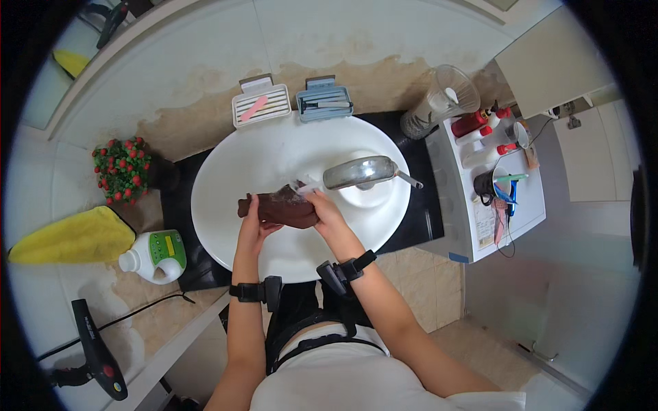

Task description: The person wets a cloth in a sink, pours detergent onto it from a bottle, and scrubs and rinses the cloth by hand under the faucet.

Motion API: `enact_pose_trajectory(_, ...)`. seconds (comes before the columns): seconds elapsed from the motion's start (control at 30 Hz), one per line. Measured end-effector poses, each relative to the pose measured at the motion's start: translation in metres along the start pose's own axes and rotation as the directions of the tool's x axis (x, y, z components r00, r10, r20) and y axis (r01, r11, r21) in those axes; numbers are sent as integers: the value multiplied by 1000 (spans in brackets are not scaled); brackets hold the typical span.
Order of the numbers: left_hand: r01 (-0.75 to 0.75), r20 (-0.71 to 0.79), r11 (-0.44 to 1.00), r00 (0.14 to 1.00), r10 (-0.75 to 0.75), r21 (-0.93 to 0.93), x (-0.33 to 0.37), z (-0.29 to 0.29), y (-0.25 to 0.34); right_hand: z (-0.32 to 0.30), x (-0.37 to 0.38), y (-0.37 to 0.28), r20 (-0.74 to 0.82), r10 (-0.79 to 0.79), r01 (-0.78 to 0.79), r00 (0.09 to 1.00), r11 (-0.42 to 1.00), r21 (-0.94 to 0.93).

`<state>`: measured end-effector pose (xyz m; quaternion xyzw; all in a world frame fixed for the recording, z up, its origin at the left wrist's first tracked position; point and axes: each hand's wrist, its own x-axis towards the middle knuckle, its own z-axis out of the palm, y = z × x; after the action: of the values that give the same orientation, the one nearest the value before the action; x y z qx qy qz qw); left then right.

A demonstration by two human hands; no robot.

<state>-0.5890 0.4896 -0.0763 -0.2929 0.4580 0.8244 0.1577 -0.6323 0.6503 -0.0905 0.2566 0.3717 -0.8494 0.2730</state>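
Observation:
A dark brown cloth [288,211], folded or bunched, is held over the white oval basin [223,168]. My left hand [253,229] grips its left end, with the thumb on top and the fingers underneath. On the right end my right hand [325,212] closes round the cloth, its fingers partly hidden. A whitish, wet-looking patch lies on the cloth's upper edge beside my right hand; I cannot tell whether it is water or suds. Just right of the cloth, the chrome faucet [360,172] arches over the basin, with its lever pointing right.
Behind the basin hang a white soap dish [262,106] and a blue one [324,103]. A plastic jug [439,103] stands at the back right, beside a white cabinet [445,198] with bottles. Leftward are a potted plant [123,168], detergent bottle [157,257], yellow cloth [75,240] and hair dryer [99,353].

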Motion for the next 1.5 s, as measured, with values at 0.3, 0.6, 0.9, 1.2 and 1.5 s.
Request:
enact_pose_trajectory(0.3,43,85,938,996,-15,-344,46,-24,-51,2,-9,3,36,-78,81,996,992,-96)
enact_pose_trajectory(0.6,138,207,899,977,-54,-415,48,26,-60,17,-12,29,113,-585,391,803,374,-841)
enact_pose_trajectory(0.9,-1,30,972,1000,8,-236,63,43,-69,16,-12,13,103,-719,533,687,403,-744)
enact_pose_trajectory(1.2,-107,-48,986,994,102,-126,73,29,-74,8,-1,15,6,-672,472,741,515,-715)
enact_pose_trajectory(1.5,94,-56,906,990,-128,-412,53,-39,-47,-9,5,17,-127,-479,385,868,813,-437)
